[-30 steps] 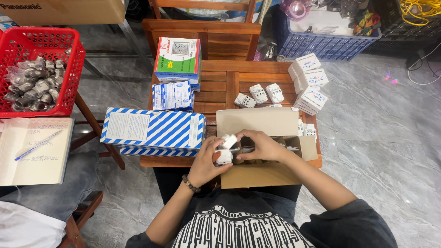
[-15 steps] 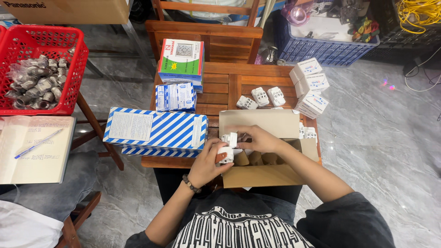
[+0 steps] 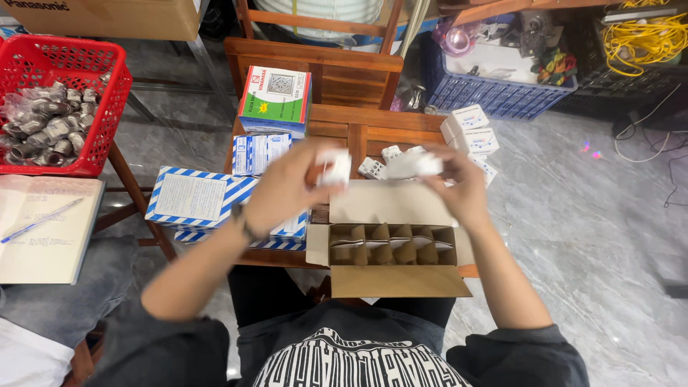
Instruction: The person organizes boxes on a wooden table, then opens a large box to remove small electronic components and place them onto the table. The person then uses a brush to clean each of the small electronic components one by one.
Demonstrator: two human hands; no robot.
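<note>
Head view: each hand [image 3: 287,188] [image 3: 459,188] holds one white item [image 3: 335,169] [image 3: 419,165].

You sit over a grey marble-look floor [image 3: 573,236], evenly lit. A slatted wooden table [image 3: 358,132] lies beneath your hands, a wooden chair [image 3: 315,61] beyond them.

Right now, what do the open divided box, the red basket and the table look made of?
The open box looks like plain brown cardboard: matte, folded flaps, cell dividers. The red basket looks like moulded plastic, with a glossy lattice wall. The table looks like varnished wood: reddish slats with grain.
</note>
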